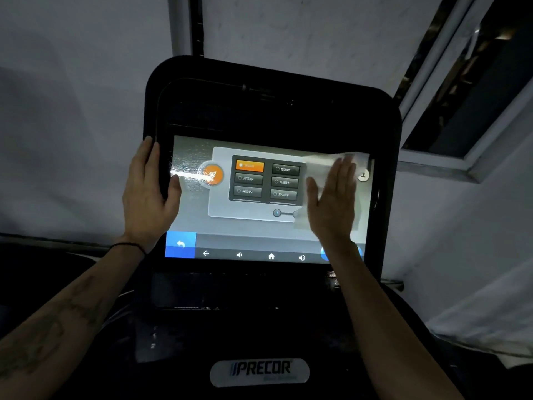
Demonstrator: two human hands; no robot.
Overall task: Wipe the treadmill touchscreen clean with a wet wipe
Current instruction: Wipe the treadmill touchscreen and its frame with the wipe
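The treadmill touchscreen (230,226) is lit and shows a grey menu with an orange button and a row of icons along its bottom. A thin white wet wipe (320,166) lies spread flat against the screen's right part. My right hand (334,203) presses flat on the wipe, fingers straight and together, pointing up. My left hand (150,192) grips the black left bezel (150,111) of the console, thumb on the screen's left edge. A bright wet streak shows on the left of the screen.
The black console (274,96) frames the screen, with a silver PRECOR badge (259,370) below. A grey wall (72,111) stands behind. A window frame (461,125) sits at the upper right. A dark band circles my left wrist.
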